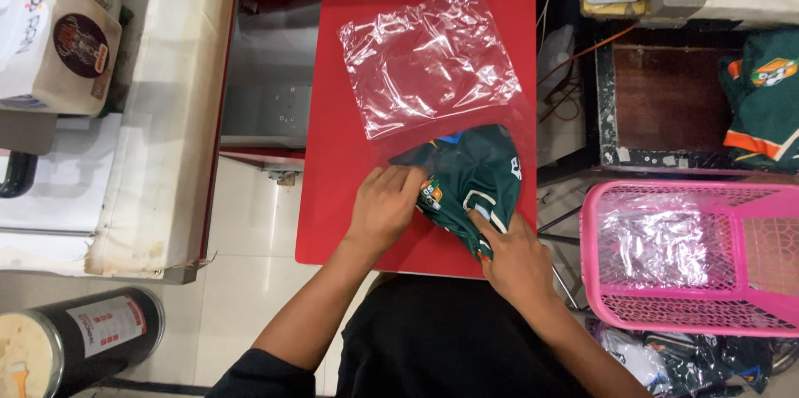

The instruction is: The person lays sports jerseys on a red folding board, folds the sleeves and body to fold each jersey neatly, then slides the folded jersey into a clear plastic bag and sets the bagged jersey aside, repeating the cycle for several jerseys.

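A folded dark green garment (468, 177) with white and orange trim lies on the red table (341, 156), partly inside the mouth of a clear plastic bag (429, 57). My left hand (384, 206) presses on the garment's near left side at the bag's opening. My right hand (516, 261) grips the garment's near right edge. The bag's far part lies flat and crinkled on the table.
A pink plastic basket (666, 315) with clear bags inside stands at the right. More green garments (766, 98) rest on a dark stand at far right. A white counter (171, 115) runs along the left; a black cylinder (83, 340) stands below it.
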`<control>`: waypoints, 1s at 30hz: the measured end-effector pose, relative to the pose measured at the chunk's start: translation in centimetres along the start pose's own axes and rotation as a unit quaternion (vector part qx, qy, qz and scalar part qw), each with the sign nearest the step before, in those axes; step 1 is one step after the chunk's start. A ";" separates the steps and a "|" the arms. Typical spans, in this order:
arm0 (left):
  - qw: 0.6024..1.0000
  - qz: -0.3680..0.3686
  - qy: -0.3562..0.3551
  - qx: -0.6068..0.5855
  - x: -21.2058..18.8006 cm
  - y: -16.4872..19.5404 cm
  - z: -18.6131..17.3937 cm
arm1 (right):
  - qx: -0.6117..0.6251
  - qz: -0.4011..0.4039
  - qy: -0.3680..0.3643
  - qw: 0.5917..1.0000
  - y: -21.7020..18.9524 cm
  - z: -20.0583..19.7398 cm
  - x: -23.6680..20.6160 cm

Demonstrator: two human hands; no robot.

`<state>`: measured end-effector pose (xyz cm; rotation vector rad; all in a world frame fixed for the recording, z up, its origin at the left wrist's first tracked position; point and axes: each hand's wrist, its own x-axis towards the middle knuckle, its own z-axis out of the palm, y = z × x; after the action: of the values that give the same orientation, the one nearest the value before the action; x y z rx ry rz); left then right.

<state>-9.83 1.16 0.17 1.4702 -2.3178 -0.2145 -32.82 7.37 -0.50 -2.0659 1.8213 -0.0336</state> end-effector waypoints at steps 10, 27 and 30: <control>0.988 0.106 0.107 0.009 1.5 -2.3 -0.2 | 0.124 0.011 -0.165 0.978 7.4 -7.2 -3.9; 0.991 0.066 0.087 -0.079 1.2 -1.8 -1.5 | 0.421 -0.221 -0.158 0.865 10.5 -7.0 3.6; 0.993 0.040 0.091 -0.067 1.0 -1.8 -1.1 | 0.334 -0.134 -0.068 0.930 9.9 -6.4 5.2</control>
<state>-8.25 -0.47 0.86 1.2744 -2.1682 -0.2005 -43.11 -0.17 1.27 -1.7378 1.1970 -0.4990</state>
